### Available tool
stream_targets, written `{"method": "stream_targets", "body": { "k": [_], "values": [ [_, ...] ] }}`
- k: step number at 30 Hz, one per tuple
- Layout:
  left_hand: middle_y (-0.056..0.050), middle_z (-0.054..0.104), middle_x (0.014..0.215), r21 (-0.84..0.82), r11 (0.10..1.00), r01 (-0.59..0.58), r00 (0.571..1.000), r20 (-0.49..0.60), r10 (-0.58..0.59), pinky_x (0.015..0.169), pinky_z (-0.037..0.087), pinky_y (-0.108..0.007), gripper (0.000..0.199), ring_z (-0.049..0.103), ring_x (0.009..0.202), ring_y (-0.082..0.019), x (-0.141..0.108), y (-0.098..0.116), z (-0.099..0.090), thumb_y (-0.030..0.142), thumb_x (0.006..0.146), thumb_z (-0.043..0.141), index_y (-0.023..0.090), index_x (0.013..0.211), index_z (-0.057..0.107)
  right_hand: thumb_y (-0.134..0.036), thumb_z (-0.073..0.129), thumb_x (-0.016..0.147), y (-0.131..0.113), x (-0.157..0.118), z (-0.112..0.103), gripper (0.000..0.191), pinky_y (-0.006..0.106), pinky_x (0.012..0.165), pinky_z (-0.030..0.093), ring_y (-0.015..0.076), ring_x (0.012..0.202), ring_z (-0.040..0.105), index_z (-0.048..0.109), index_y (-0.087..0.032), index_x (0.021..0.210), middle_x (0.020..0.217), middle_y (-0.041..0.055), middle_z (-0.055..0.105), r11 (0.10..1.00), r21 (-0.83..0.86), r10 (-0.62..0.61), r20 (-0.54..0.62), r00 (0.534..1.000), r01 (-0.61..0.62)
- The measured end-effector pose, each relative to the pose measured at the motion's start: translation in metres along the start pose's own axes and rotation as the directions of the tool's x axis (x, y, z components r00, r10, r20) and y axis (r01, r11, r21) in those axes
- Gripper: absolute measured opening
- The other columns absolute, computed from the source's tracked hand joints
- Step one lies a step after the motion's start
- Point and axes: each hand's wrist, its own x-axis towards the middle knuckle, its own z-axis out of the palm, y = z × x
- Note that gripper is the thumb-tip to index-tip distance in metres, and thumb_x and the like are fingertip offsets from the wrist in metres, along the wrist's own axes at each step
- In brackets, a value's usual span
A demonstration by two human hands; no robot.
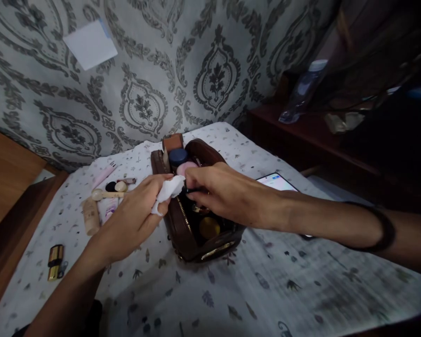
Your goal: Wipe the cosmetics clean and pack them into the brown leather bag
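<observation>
A brown zippered bag (179, 229) stands open in the middle of the bed, with a blue-lidded container (178, 156), a pink round item (187, 168) and a yellow round item (209, 228) inside. My left hand (140, 206) is closed around a crumpled white wipe (171, 188) at the bag's left rim. Over the bag's opening, my right hand (214, 189) has its fingers pinched beside the wipe. Whatever is between those fingertips is too dark and small to name.
Left of the bag lie a beige bottle (90, 216), a pink brush-like item (104, 174) and several small cosmetics. A gold and black tube (55, 262) lies nearer me. Beyond my right forearm is a lit phone (275, 181). A clear plastic bottle (303, 91) stands on the dark side table (270, 124).
</observation>
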Motion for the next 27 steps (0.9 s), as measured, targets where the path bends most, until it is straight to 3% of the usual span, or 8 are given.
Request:
{"method": "stream_targets", "body": {
  "k": [7,11,14,16,23,27],
  "values": [
    [-0.009,0.059,0.135,-0.145,0.989,0.042,0.999,-0.022,-0.046,0.105,0.045,-0.035,0.036,0.054,0.126,-0.023,-0.004,-0.005,0.006,0.037,0.101,0.035,0.022,0.131,0.05,-0.013,0.06,0.088,-0.003,0.017,0.001,0.009,0.025,0.06,0.032,0.015,0.072,0.062,0.069,-0.015,0.086,0.08,0.0046,0.066,0.98,-0.2,0.019,0.111,0.994,0.003],
    [-0.005,0.07,0.106,-0.261,0.96,0.099,0.983,-0.126,-0.136,0.099,0.049,-0.034,0.042,0.062,0.111,-0.023,-0.009,-0.004,0.005,0.042,0.1,0.038,0.023,0.133,0.056,-0.016,0.063,0.087,-0.008,0.02,-0.001,0.006,0.026,0.057,0.029,0.018,0.074,0.064,0.068,-0.016,0.087,0.079,0.0059,0.067,0.957,-0.285,0.089,0.115,0.989,-0.053],
    [-0.003,0.067,0.08,-0.3,0.935,0.187,0.92,-0.279,-0.274,0.084,0.054,-0.033,0.043,0.065,0.086,-0.021,-0.019,-0.008,0.006,0.044,0.098,0.04,0.02,0.124,0.065,-0.018,0.066,0.085,-0.008,0.019,0.001,0.002,0.026,0.055,0.029,0.018,0.072,0.063,0.066,-0.016,0.086,0.074,0.0046,0.064,0.96,-0.266,0.118,0.093,0.989,-0.089],
    [-0.002,0.065,0.076,-0.334,0.912,0.238,0.872,-0.341,-0.352,0.075,0.054,-0.031,0.042,0.062,0.077,-0.02,-0.029,-0.016,0.009,0.045,0.097,0.042,0.018,0.118,0.067,-0.017,0.068,0.083,-0.006,0.018,0.001,0.006,0.024,0.056,0.031,0.0166,0.072,0.062,0.064,-0.017,0.088,0.075,0.0033,0.064,0.972,-0.215,0.116,0.069,0.991,-0.098],
    [-0.007,0.067,0.093,-0.4,0.829,0.391,0.801,-0.296,-0.521,0.076,0.052,-0.033,0.043,0.061,0.08,-0.022,-0.078,-0.054,0.029,0.052,0.092,0.048,0.018,0.109,0.067,-0.015,0.065,0.083,-0.008,0.008,-0.014,0.004,0.022,0.057,0.034,0.0109,0.063,0.057,0.066,-0.016,0.08,0.071,-0.0002,0.064,0.991,-0.079,0.105,-0.035,0.994,-0.107],
    [-0.006,0.068,0.091,-0.406,0.79,0.46,0.72,-0.349,-0.599,0.083,0.05,-0.035,0.04,0.063,0.088,-0.025,-0.106,-0.074,0.035,0.053,0.088,0.052,0.018,0.099,0.064,-0.024,0.058,0.091,-0.017,-0.019,-0.018,0.016,0.024,0.053,0.034,0.0106,0.054,0.051,0.065,-0.018,0.078,0.061,-0.0025,0.06,0.999,-0.008,0.031,-0.177,0.984,-0.032]
  ]
}}
